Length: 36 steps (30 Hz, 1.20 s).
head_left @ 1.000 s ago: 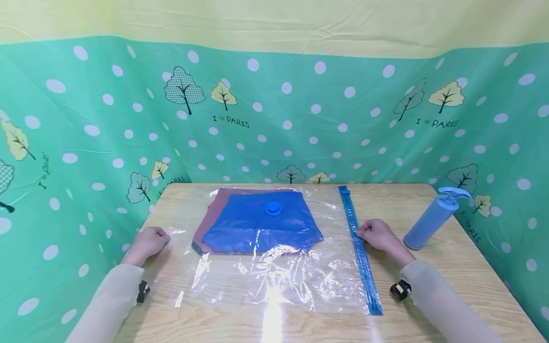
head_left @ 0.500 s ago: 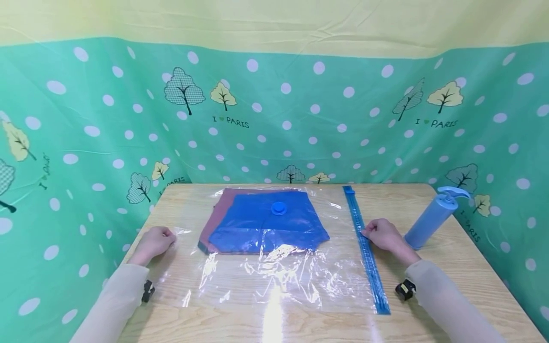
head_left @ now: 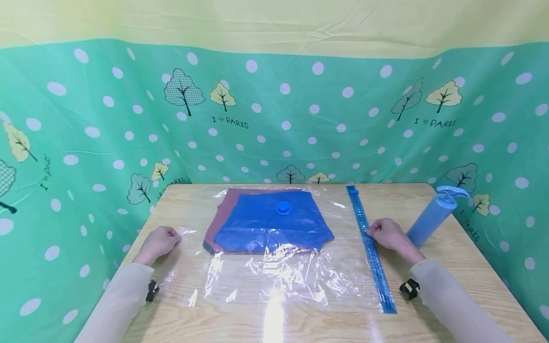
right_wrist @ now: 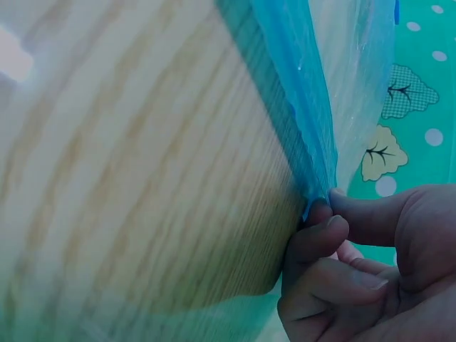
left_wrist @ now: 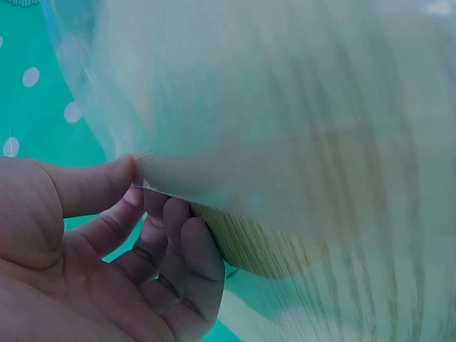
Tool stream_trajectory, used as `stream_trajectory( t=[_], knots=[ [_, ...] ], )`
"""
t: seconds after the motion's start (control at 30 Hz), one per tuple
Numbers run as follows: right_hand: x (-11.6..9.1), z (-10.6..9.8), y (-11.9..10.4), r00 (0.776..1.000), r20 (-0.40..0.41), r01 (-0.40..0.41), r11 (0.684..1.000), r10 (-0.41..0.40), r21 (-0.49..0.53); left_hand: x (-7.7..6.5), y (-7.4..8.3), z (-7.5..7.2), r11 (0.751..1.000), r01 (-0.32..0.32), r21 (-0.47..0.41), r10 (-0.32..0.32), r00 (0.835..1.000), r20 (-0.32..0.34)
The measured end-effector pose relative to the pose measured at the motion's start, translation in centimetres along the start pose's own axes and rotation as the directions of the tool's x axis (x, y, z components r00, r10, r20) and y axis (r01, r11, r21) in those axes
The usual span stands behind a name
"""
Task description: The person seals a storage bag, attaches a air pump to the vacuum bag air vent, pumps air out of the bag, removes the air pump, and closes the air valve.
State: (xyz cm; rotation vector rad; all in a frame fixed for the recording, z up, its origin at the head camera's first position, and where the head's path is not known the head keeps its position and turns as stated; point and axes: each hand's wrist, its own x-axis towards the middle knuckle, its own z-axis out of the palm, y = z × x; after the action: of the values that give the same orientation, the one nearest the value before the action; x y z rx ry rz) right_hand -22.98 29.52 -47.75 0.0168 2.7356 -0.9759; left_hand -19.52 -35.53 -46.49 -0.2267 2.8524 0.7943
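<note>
A clear vacuum storage bag (head_left: 240, 281) lies flat across the wooden table, with folded blue clothing (head_left: 257, 226) over a mauve garment (head_left: 220, 216) inside it. Its round blue valve (head_left: 283, 207) sits above the blue cloth. Down the bag's right side runs a blue zip strip (head_left: 377, 267), with a small slider (head_left: 354, 193) near the far end. My left hand (head_left: 162, 240) pinches the bag's clear left edge between thumb and fingers, as the left wrist view shows. My right hand (head_left: 388, 233) pinches the blue strip near its middle, the thumb (right_wrist: 367, 214) on top.
A blue hand pump (head_left: 433, 214) with a T-shaped handle stands at the right of the table (head_left: 326, 328), just beyond my right hand. A green dotted curtain (head_left: 274, 133) rises along the back and both sides.
The bag and the clothes in it have slid a little to the right. Both hands have moved right with it, keeping their pinch, and the right hand now overlaps the pump's base more.
</note>
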Motion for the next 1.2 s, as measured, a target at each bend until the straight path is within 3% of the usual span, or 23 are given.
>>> stream_trajectory(
  t=[0.57,0.97,1.2],
  knots=[
    [-0.4,-0.4,0.2,0.999,-0.008,-0.033,0.999,0.033,-0.025,0.2,0.7,0.6,1.0,0.001,0.016,-0.001,1.0,0.019],
    [-0.2,-0.2,0.8,0.999,-0.009,-0.051,0.999,0.051,0.015,0.3,1.1,0.7,1.0,-0.019,0.021,0.018,0.999,0.049],
    [-0.3,-0.4,0.9,0.999,-0.019,-0.051,0.999,0.051,0.013,0.8,1.3,0.6,0.995,-0.03,-0.098,0.039,0.995,0.091]
  ],
)
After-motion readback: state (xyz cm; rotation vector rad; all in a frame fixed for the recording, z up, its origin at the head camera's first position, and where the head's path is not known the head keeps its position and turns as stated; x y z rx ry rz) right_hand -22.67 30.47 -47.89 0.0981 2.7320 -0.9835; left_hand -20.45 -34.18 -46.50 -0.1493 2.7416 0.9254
